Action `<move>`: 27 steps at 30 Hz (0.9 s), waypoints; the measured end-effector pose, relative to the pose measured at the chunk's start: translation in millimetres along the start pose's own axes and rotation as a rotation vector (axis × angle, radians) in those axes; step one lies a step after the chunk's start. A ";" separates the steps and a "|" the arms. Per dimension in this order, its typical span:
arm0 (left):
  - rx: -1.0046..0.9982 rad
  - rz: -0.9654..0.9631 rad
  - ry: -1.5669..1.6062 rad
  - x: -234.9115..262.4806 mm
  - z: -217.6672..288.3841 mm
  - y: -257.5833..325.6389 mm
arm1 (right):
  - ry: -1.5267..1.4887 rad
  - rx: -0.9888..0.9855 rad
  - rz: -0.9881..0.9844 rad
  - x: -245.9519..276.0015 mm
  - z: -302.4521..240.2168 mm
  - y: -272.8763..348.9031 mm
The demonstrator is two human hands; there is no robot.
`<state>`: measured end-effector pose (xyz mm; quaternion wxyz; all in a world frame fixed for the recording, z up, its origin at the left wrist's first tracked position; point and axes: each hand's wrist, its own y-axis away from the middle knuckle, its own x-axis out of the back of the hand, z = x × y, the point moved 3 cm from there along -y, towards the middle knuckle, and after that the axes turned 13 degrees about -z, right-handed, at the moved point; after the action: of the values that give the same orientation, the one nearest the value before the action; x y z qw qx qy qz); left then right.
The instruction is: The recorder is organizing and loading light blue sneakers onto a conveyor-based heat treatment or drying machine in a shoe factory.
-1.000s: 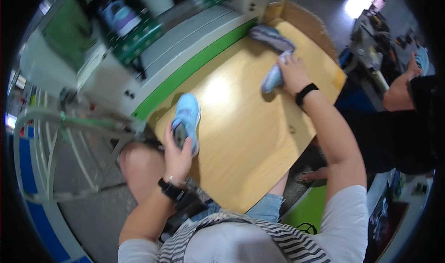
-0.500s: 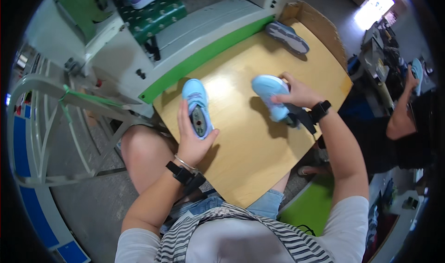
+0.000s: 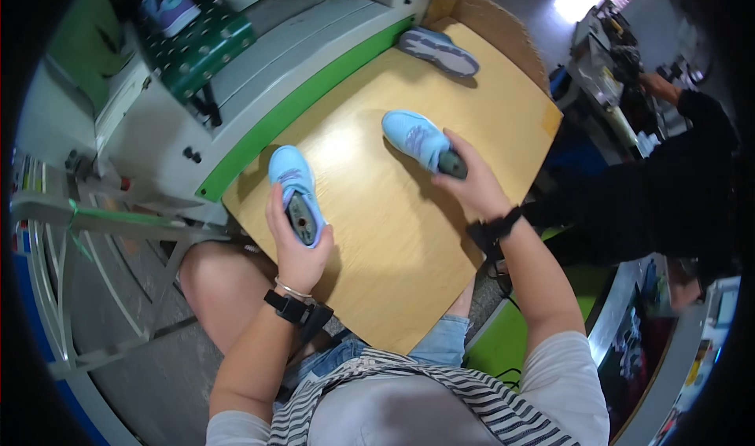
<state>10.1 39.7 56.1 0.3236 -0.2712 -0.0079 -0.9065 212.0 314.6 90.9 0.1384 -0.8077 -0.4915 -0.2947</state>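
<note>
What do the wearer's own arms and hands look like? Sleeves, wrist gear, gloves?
No gloves on the left hand or right hand. Forearms uncovered; short white sleeves, left and right. Black wristband with a boxy black unit on each wrist, left and right. The left also wears a thin, pale bangle.

We're seeing L shoe & R shoe, both lt blue w/ purplish lacing, well apart. L one's opening is facing up, dk insert w/ small hole showing, toe pointing away from us; R one's toe is angling far-L, dk insert filling its heel end.
</note>
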 end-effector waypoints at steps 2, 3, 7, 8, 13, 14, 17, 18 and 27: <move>-0.001 0.040 0.028 -1.6 0.9 -1.9 | -0.339 -0.370 0.001 26.8 12.7 -13.4; -0.018 0.052 0.028 -3.3 -0.8 -1.5 | -0.296 -0.281 0.072 21.9 26.1 -12.0; 0.031 0.065 0.131 -2.2 3.6 -8.4 | -0.176 -0.007 0.211 -20.4 16.8 -8.5; 0.057 0.069 0.156 3.1 3.9 -12.0 | -0.221 -0.027 0.266 -29.0 19.2 -12.7; 0.120 0.120 0.765 38.6 53.8 -49.4 | -0.576 -0.093 0.400 -32.1 19.1 -41.0; 0.043 0.113 0.684 47.6 66.5 -57.2 | -0.740 -0.100 0.384 -26.7 7.9 -51.3; -0.255 0.217 0.412 83.5 119.9 -87.1 | -0.665 0.179 0.391 4.6 -71.7 -84.3; -0.338 0.271 0.342 91.8 129.9 -100.2 | -0.628 0.318 0.421 14.6 -94.7 -104.1; -0.202 0.531 -0.112 154.2 101.9 -232.1 | 0.031 0.343 0.615 66.7 -179.5 -316.6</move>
<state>-176.7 152.7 257.0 0.5200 -0.3443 0.1360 -0.7698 -103.4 421.5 252.2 0.3618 -0.8783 -0.2657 -0.1647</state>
